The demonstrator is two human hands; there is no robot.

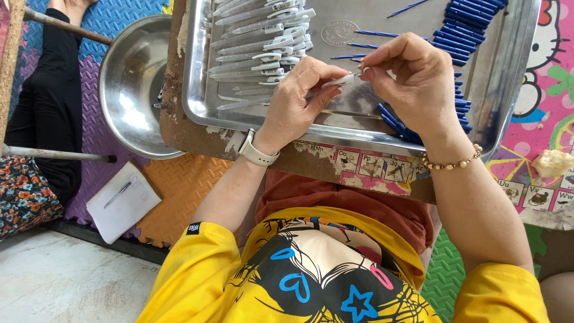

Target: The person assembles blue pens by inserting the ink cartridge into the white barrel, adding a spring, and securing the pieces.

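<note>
Pinching a clear pen barrel [335,84] with my left hand [296,98] — white-tipped, slim — I see my right hand [412,75] fingertips closed on its end above the steel tray [508,78].

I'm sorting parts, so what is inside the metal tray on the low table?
The metal tray holds clear pen barrels at left and blue refills at right. The left hand and right hand cover the tray's middle, hiding whatever lies beneath.

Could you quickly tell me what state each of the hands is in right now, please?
Left hand: closed on a clear pen barrel.
Right hand: fingertips pinched at the tip of the same pen barrel; whether it holds a part cannot be told.
</note>
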